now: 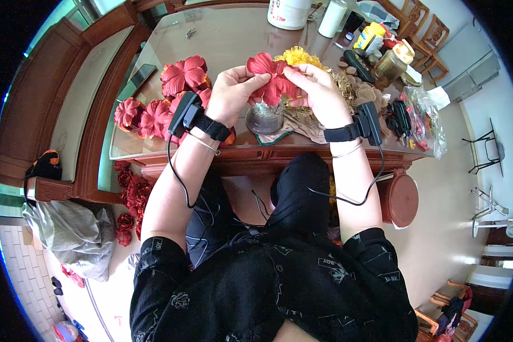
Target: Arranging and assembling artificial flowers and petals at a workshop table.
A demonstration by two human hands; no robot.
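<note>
Above the near part of the table, a red artificial flower petal piece (pixel 272 80) is held up between both hands. My left hand (pixel 229 96) pinches its left side, thumb across the front. On the other side my right hand (pixel 320 94) grips the right edge with thumb and fingers. Just below the petals stands a round glass jar (pixel 264 118), its top partly hidden by them. A bunch of yellow artificial petals (pixel 298 56) lies behind my right hand. To the left of my left hand sits a pile of red artificial petals (pixel 155 118).
Pale brown scalloped pieces (pixel 367 94) lie right of my right hand. A lidded jar (pixel 394 61), a yellow container (pixel 370 36) and a white bucket (pixel 289 12) stand farther back. Red flowers (pixel 135 196) are below the table's left end, a reddish-brown lidded bin (pixel 400 198) at right.
</note>
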